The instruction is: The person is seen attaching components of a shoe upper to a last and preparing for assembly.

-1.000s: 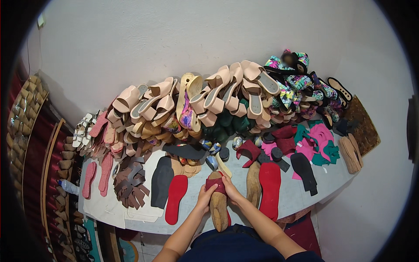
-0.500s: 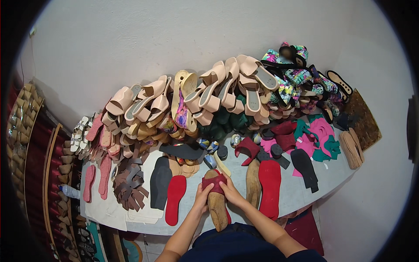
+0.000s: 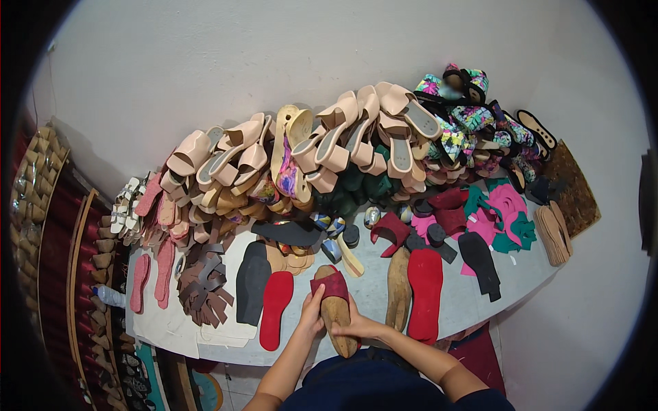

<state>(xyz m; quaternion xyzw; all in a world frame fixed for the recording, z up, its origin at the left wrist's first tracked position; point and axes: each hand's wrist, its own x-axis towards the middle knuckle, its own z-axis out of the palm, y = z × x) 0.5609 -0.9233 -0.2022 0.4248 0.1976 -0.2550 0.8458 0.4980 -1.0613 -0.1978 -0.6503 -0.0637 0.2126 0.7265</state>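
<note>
A wooden shoe last [image 3: 336, 316] is held at the table's near edge, its narrow end toward my body. Across its far part wraps a maroon sandal upper [image 3: 330, 285]. My left hand [image 3: 312, 309] is closed along the left side of the last, fingertips by the upper's edge. From the right, my right hand [image 3: 358, 323] grips the last lower down, its thumb on top; some fingers are hidden underneath. A sliver of red shows beneath the last. To the left lies a red insole [image 3: 277, 309]; to the right, a second wooden last [image 3: 398, 291] and red insoles [image 3: 425, 294].
Beige heeled sandals [image 3: 336, 130] and patterned sandals [image 3: 473, 120] are heaped along the wall. Brown strips [image 3: 205, 288], black soles [image 3: 252, 284], a loose maroon upper [image 3: 392, 231] and pink scraps [image 3: 506, 205] lie around the grey table [image 3: 480, 312]. Shelves [image 3: 41, 198] stand at the left.
My right hand has moved off the maroon upper, down toward the narrow end of the last. The last and upper have turned slightly. My left hand stays on the left side.
</note>
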